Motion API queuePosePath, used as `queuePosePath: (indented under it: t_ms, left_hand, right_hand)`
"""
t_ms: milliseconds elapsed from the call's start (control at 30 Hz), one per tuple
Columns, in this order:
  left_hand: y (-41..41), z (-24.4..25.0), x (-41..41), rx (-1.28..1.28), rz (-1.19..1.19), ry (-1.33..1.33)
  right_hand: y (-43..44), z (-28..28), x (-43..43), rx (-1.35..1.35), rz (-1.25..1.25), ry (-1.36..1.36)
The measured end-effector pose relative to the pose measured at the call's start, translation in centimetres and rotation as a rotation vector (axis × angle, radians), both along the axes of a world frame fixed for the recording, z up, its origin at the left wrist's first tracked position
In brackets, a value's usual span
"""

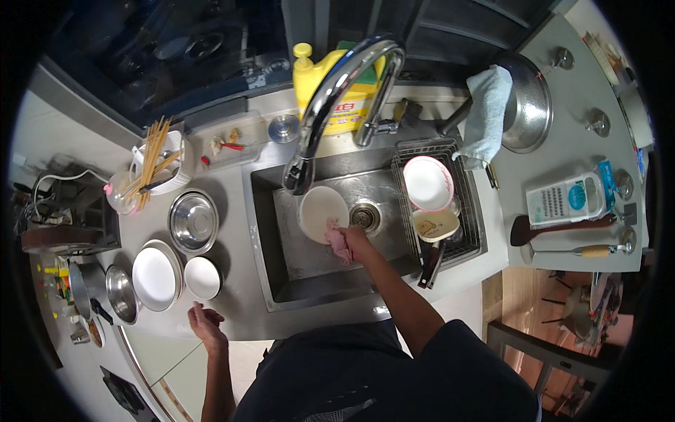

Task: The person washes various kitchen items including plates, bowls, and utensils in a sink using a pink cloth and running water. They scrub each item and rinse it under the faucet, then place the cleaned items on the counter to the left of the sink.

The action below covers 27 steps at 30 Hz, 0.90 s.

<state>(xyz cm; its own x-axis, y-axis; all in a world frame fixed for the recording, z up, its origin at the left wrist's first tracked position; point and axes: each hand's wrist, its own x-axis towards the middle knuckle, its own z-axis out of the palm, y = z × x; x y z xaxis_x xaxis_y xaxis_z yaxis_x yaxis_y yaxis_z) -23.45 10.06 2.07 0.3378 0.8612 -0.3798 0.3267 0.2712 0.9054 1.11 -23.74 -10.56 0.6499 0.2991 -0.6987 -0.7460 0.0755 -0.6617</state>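
Note:
Over the sink [337,293], my right hand [357,243] grips a crumpled pink cloth [338,243]. The cloth lies against the near right rim of a white bowl [319,213], which rests in the basin left of the drain [365,215]. My left hand [208,324] hangs at the counter's front edge, its fingers loosely curled and holding nothing. Closest to it stands a small white bowl [202,277], with a stack of white plates [154,278] to the left. A steel bowl [193,221] sits behind them.
A chrome faucet [337,84] arches over the basin. At the sink's right, a wire rack [469,240] holds a red-rimmed bowl [428,182], a yellow dish [435,224] and utensils. A yellow jug [311,87] stands behind. Chopsticks [154,158] fill a white basket [176,145] at left.

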Motion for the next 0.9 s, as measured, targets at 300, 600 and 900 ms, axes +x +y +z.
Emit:
queuePosePath:
  t_ms: [300,600,900]
  left_hand:
    - [-9.8,2.4,11.9,-0.104,-0.765,-0.066]
    - [-10.6,-3.0,22.1,-0.557,-0.856,-0.483]
    - [-14.2,-0.3,23.2,-0.423,-0.891,-0.255]
  right_hand:
    - [3.9,9.4,1.2,-0.539,0.15,-0.678]
    - [1.8,14.3,2.9,-0.67,0.241,-0.639]
    - [3.4,15.1,4.3,-0.016,0.036,-0.642]
